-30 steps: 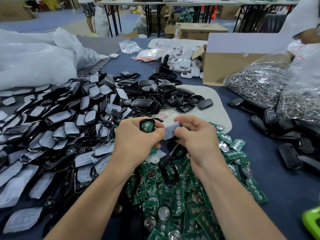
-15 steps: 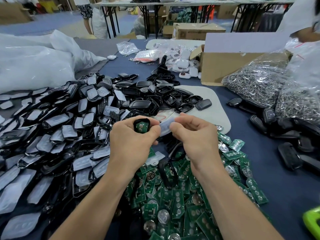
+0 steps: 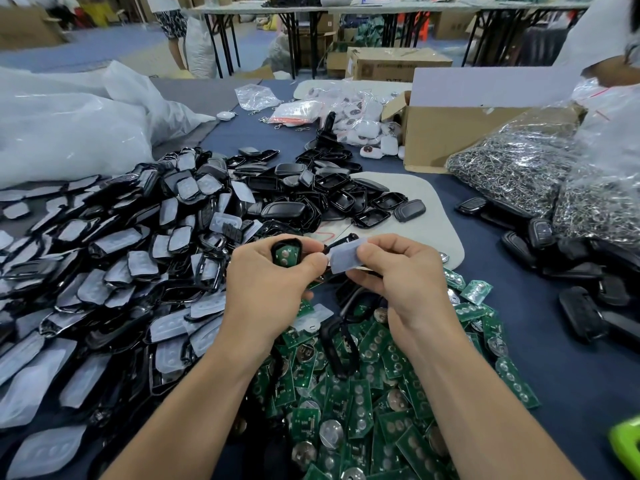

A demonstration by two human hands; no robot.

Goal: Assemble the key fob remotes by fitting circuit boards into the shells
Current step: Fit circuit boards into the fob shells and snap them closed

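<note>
left grip (image 3: 266,282) curls round the black plastic shell (image 3: 288,240), green circuit board (image 3: 286,255) seated inside. right grip (image 3: 405,275), at its 3 o'clock, pinches the translucent rubber button pad (image 3: 344,259); align edges, press evenly.

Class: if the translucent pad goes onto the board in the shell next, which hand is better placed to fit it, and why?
The right hand: it pinches the pad right beside the shell, while the left hand is busy gripping that shell, board exposed.
</note>
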